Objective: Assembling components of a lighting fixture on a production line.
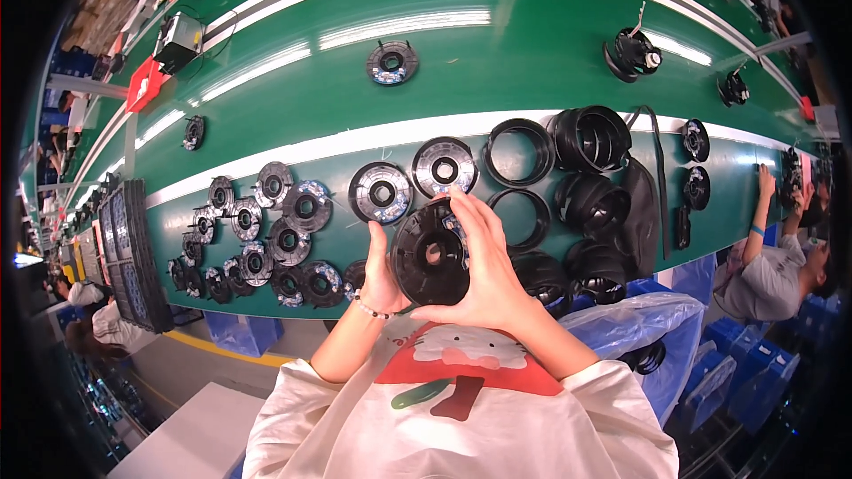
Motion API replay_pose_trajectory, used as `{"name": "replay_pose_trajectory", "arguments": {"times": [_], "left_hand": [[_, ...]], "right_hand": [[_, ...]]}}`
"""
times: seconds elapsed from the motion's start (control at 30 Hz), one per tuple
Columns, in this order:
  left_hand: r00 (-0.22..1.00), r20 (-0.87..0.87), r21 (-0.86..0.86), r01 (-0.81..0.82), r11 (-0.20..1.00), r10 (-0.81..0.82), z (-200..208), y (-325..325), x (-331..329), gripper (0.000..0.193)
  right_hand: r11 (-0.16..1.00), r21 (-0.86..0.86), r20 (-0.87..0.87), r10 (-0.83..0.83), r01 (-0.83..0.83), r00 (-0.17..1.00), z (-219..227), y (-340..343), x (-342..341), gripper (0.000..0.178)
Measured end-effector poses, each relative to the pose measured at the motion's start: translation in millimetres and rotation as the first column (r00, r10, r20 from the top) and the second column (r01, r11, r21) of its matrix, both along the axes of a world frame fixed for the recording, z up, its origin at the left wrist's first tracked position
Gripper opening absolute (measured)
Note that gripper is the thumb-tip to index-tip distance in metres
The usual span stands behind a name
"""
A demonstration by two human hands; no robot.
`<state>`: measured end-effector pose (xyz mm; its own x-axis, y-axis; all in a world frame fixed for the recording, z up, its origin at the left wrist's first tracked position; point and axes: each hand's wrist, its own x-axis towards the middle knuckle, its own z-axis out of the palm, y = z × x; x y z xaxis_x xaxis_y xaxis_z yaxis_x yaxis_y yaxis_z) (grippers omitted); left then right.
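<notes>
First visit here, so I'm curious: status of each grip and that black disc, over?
Left grip, right grip: both on black disc, opposite sides. Close ahead: two dark discs. Just right: black ring.

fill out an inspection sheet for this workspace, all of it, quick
surface: glossy green worktop
parts: round black plastic housing, held; round black-and-grey plastic discs, left; hollow black plastic cylinders, right
clutter: black rectangular trays, left; crumpled translucent bluish plastic sheet, lower right
hands: left hand and right hand grip the housing from opposite sides
cables: thin dark line beside grey-and-black box, possibly a cable
surroundings: co-worker in grey top, right; blue plastic crates, lower right
</notes>
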<state>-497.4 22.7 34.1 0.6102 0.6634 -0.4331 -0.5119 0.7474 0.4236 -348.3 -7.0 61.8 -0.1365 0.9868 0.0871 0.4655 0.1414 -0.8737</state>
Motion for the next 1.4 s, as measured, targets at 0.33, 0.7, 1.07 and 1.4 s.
{"name": "replay_pose_trajectory", "arguments": {"times": [0.33,0.7,1.07,1.4], "left_hand": [[0.991,0.129,0.013,-0.047,0.999,0.045,-9.5,-5.7,-3.7,0.069],[0.97,-0.008,-0.065,-0.245,0.967,0.245,-28.3,28.0,-13.8,0.06],[0.726,-0.625,0.373,-0.047,0.927,0.288,-133.4,213.9,-146.4,0.035],[0.282,-0.96,0.234,0.789,0.568,0.005,-143.5,247.4,-177.0,0.029]], "right_hand": [[0.997,-0.065,0.135,-0.032,0.041,0.99,2.6,2.9,-11.3,0.117],[0.998,0.042,0.018,-0.042,0.041,0.999,-41.4,2.8,-21.6,0.115],[0.94,0.089,0.272,-0.342,0.33,0.9,-34.1,-35.6,66.3,0.038],[0.835,-0.202,0.574,-0.323,0.512,0.752,-35.3,-88.8,106.9,0.049]]}}
